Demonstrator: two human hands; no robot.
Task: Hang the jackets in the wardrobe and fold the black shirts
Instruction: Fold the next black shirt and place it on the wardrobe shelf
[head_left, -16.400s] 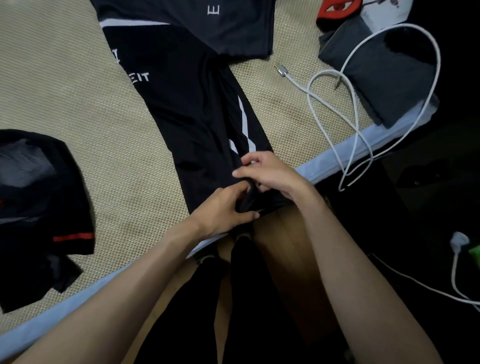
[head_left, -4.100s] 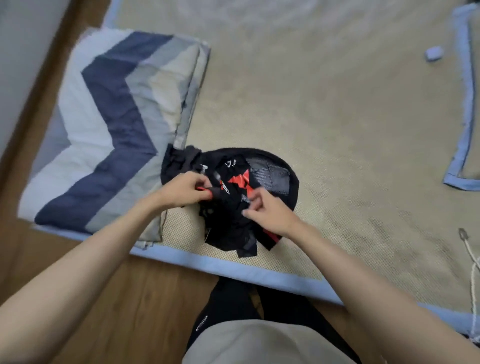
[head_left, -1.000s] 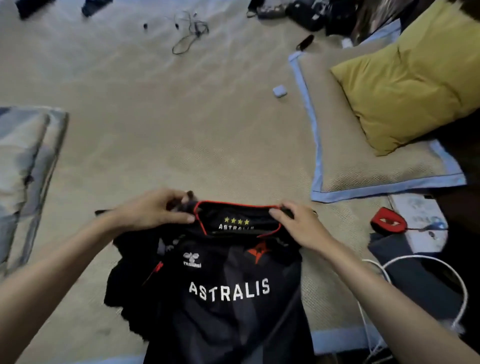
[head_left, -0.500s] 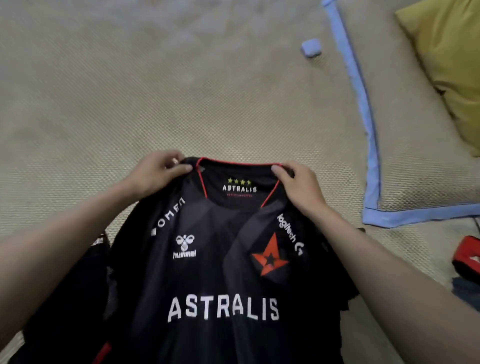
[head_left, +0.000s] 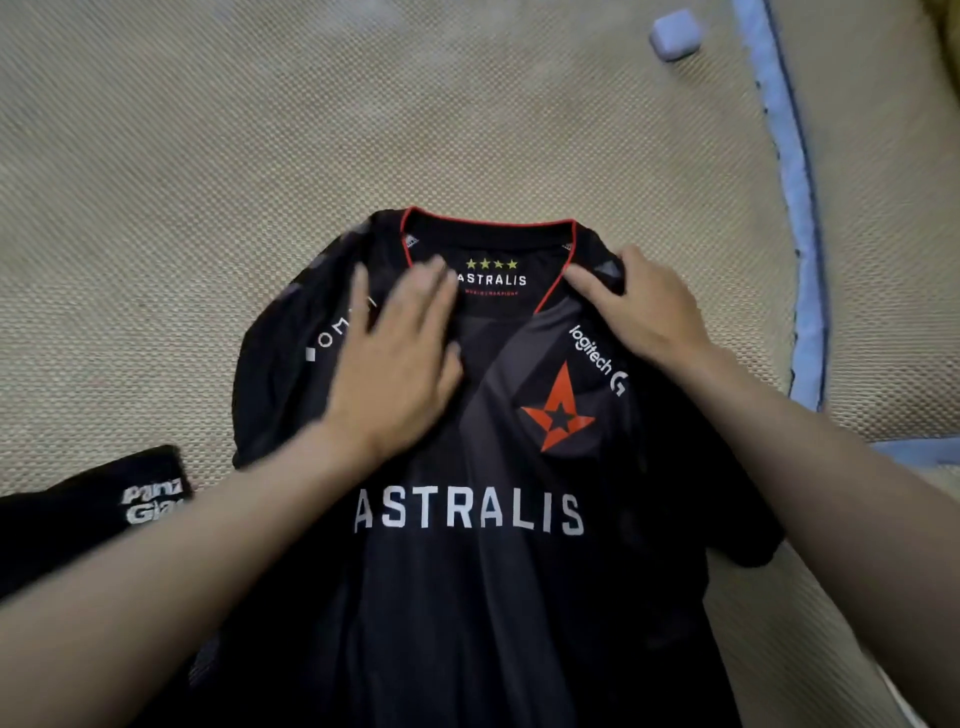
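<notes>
Black shirt (head_left: 467, 571) front-up on woven mat (head_left: 208, 156), collar toward far edge. Left hand (head_left: 400, 358) flat, fingers spread, on chest; right hand (head_left: 644, 306) pinching shoulder beside collar.

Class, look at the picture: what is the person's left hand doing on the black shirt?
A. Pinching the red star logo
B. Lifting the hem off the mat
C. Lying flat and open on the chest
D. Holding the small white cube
C: the left hand lies flat, fingers spread, on the shirt just below the collar, while the right hand rests at the other shoulder.
</notes>
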